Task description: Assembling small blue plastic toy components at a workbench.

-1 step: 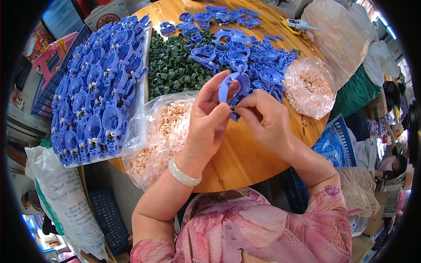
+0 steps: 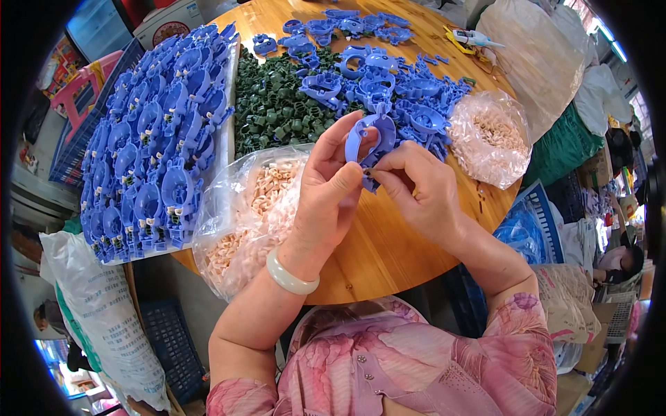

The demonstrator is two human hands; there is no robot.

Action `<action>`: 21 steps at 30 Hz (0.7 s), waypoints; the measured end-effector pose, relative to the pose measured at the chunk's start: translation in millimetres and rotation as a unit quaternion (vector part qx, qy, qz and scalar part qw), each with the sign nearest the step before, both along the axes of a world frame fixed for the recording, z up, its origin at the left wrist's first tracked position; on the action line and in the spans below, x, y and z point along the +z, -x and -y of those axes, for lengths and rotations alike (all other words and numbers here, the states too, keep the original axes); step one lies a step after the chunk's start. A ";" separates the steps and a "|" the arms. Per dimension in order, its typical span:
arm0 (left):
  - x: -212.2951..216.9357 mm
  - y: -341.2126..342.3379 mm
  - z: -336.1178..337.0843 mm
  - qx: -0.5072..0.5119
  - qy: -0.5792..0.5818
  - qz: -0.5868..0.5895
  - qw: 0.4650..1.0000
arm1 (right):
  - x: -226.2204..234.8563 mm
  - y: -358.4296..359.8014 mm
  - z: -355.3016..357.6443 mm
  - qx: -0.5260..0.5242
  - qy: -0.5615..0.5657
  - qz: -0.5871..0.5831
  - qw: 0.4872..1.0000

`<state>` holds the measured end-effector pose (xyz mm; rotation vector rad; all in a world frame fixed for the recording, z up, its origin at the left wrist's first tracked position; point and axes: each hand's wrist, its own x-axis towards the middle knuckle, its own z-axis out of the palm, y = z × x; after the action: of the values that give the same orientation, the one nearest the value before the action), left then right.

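Above the near part of the table, my left hand (image 2: pixel 331 191) is closed round a blue plastic toy part (image 2: pixel 354 142) with a ring-shaped body. Its ring stands up between my thumb and fingers. The thumb and fingertips of my right hand (image 2: pixel 416 184) pinch together at the lower end of that part. Something tiny and pale shows there, but my fingertips hide most of it. Beside my left wrist lies a clear plastic bag (image 2: pixel 229 201) of small flesh-coloured pieces (image 2: pixel 274 184). Beyond my hands are loose blue parts (image 2: pixel 427 118) and a heap of dark green pieces (image 2: pixel 270 104).
Rows of blue assemblies (image 2: pixel 149 132) cover a white board (image 2: pixel 225 149) at the left. A second bag of flesh-coloured pieces (image 2: pixel 491 135) sits at the round wooden table's (image 2: pixel 388 256) right edge. Farther back lies a yellow-and-white tool (image 2: pixel 475 38). Sacks and crates surround the table.
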<state>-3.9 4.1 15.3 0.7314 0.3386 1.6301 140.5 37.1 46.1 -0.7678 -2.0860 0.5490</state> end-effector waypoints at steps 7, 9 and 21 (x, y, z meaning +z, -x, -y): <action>1.2 0.1 0.8 -0.004 0.005 0.002 1.000 | -1.6 -0.3 2.8 0.000 0.179 -0.048 0.983; 1.5 -0.9 -0.2 0.002 0.001 -0.003 1.000 | -0.2 1.2 4.0 -0.004 0.204 -0.053 0.977; -5.1 -1.5 -2.0 0.000 0.030 0.010 1.000 | -4.5 3.7 -7.3 0.004 0.019 0.011 1.000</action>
<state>-2.4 6.1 10.2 0.6696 0.3713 1.6196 136.8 44.4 41.7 -0.7907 -2.1060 0.5890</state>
